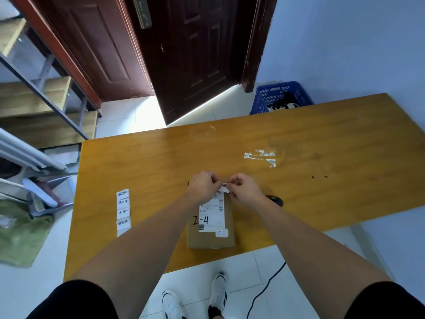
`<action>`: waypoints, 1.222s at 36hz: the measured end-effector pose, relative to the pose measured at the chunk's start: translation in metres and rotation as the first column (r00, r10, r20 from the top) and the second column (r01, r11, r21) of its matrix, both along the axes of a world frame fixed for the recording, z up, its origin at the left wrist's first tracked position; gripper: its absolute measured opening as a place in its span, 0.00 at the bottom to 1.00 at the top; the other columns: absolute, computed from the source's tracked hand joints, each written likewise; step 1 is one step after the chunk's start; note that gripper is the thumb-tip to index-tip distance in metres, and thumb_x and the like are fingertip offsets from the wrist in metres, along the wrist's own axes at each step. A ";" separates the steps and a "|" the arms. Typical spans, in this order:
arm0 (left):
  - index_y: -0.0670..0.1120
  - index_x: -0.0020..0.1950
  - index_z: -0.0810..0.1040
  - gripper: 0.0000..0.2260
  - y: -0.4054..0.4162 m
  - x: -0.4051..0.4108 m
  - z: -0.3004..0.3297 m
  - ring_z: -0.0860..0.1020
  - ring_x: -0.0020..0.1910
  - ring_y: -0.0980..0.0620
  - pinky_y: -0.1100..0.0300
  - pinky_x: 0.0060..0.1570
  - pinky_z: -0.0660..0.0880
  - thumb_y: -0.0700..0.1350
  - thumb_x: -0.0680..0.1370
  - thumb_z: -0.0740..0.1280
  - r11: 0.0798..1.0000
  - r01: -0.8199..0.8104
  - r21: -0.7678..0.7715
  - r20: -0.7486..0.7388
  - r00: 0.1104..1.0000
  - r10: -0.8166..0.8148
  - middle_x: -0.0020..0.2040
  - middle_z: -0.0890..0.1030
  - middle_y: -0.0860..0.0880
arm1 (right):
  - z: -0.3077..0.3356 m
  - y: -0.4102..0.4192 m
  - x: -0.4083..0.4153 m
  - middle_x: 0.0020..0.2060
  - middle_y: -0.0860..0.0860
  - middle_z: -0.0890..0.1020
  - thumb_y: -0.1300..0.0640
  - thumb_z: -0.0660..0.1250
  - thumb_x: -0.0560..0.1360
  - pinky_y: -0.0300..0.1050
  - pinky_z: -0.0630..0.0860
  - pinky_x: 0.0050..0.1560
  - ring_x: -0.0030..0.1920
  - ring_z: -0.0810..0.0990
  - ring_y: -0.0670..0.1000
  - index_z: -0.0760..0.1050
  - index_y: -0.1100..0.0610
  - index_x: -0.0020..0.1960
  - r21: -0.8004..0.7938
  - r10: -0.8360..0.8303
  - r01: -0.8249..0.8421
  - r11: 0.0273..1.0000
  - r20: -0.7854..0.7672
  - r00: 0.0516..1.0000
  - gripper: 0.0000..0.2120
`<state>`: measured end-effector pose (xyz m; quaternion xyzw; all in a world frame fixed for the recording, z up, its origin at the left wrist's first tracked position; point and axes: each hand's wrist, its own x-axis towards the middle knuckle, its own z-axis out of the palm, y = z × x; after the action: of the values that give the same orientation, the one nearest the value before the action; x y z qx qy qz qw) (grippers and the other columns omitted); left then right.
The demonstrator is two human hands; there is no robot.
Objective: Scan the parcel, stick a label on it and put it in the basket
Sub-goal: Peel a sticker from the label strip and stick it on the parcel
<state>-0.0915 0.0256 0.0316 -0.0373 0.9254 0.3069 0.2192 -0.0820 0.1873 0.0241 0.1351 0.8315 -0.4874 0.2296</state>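
A brown cardboard parcel (210, 238) lies on the wooden table (299, 139) near its front edge, with a white shipping slip marked "2-4" on top. Over the parcel's far end, my left hand (203, 184) and my right hand (245, 187) pinch a small white label (225, 187) between their fingertips. The label shows a small square code. A black scanner (276, 200) lies on the table just right of my right wrist, partly hidden by it. The blue plastic basket (279, 95) stands on the floor beyond the table's far edge.
A strip of white printed labels (123, 211) lies on the table left of the parcel. White tape residue (261, 156) marks the table's middle. A dark door (195, 54) stands ajar behind the table. Metal shelving (46, 93) and clutter fill the left side.
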 end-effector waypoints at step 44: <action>0.48 0.55 0.87 0.08 0.010 -0.029 -0.018 0.81 0.35 0.50 0.62 0.28 0.74 0.45 0.82 0.68 0.996 -0.087 -0.035 0.068 0.994 0.090 0.44 0.86 0.47 | -0.034 -0.007 -0.007 0.53 0.54 0.84 0.48 0.62 0.83 0.53 0.80 0.55 0.52 0.82 0.54 0.77 0.56 0.66 0.043 0.012 -0.010 0.999 -0.048 0.999 0.17</action>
<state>-0.1209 0.0355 0.0138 -0.0924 0.9195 0.3001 0.2367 -0.0885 0.1799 -0.0098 0.1235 0.8478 -0.4713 0.2093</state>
